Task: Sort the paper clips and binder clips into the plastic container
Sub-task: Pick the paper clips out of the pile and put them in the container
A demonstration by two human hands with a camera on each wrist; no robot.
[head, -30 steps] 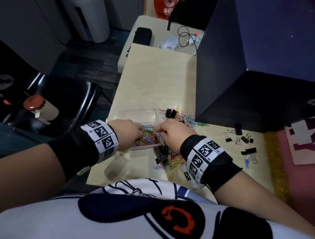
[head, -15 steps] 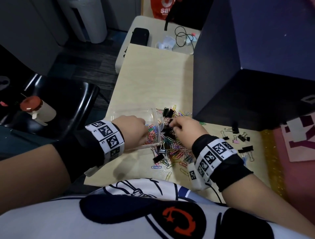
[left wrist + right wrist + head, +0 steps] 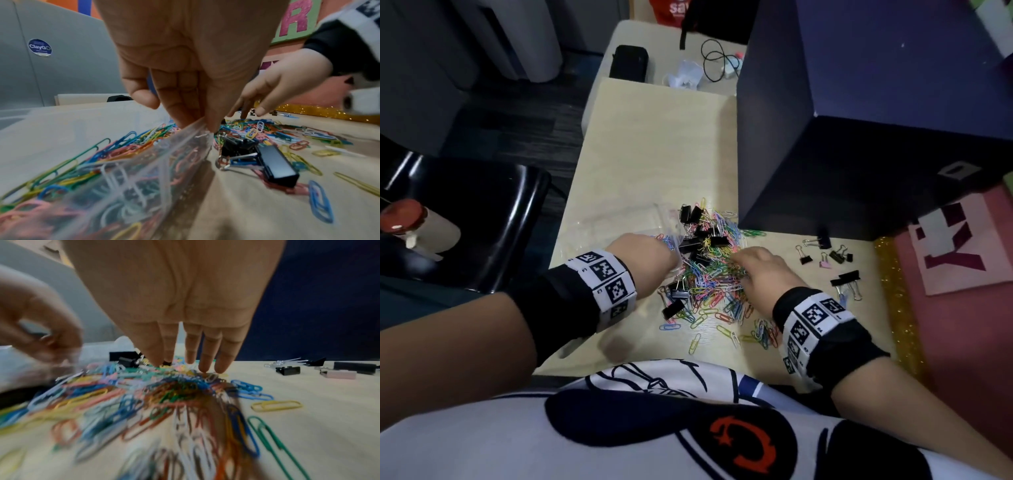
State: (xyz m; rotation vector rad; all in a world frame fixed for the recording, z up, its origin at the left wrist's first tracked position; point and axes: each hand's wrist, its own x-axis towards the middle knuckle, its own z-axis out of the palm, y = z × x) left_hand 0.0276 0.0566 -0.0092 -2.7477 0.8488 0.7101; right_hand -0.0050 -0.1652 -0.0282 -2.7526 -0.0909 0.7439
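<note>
The clear plastic container (image 3: 616,221) lies at the table's left edge and holds colourful paper clips (image 3: 107,154). My left hand (image 3: 654,251) pinches its near right corner (image 3: 202,128) between thumb and fingers. A pile of coloured paper clips (image 3: 709,281) mixed with black binder clips (image 3: 702,240) spreads out just right of the container. My right hand (image 3: 744,262) reaches down onto this pile, and its straight fingertips (image 3: 203,368) touch the clips without holding any. One large black binder clip (image 3: 276,164) lies close to the container's corner.
Several more binder clips (image 3: 825,258), black and pink, lie apart at the right. A dark blue box (image 3: 825,137) stands right behind the pile. A black chair (image 3: 465,212) with a red-capped bottle (image 3: 410,226) is off the table's left edge.
My right hand has left the container's opening and moved right, down onto the loose pile. My left hand has kept its hold on the container.
</note>
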